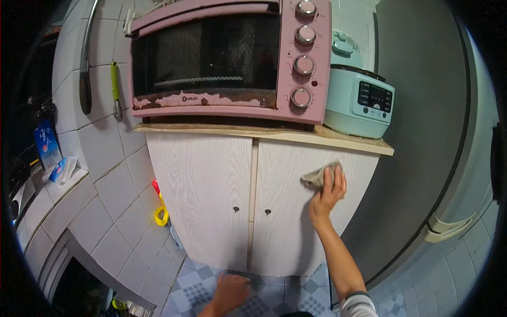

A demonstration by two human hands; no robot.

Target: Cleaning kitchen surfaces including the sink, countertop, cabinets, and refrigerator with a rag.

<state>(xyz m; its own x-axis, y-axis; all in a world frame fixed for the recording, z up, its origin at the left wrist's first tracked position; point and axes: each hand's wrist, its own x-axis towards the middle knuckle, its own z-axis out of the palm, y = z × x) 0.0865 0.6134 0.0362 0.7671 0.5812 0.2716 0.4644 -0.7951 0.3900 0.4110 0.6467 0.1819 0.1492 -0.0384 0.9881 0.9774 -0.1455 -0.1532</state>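
Observation:
My right hand (328,196) presses a folded greyish cloth (317,176) against the upper part of the right door (293,237) of a white wood-grain cabinet. The left door (202,178) stands beside it with a narrow gap between them; each has a small dark knob, the left one (236,209) and the right one (267,212). My left hand (231,291) hangs low in front of the cabinet's bottom edge, over the patterned floor, near nothing it touches. Its fingers look loosely bent, and whether they are closed cannot be told.
A pink toaster oven (206,59) and a mint-green electric cooker (358,103) stand on the wooden cabinet top (348,146). A grey refrigerator side (420,99) rises at right. On the left tiled wall hangs a green-handled peeler (115,85); a tissue pack (63,170) lies on the ledge.

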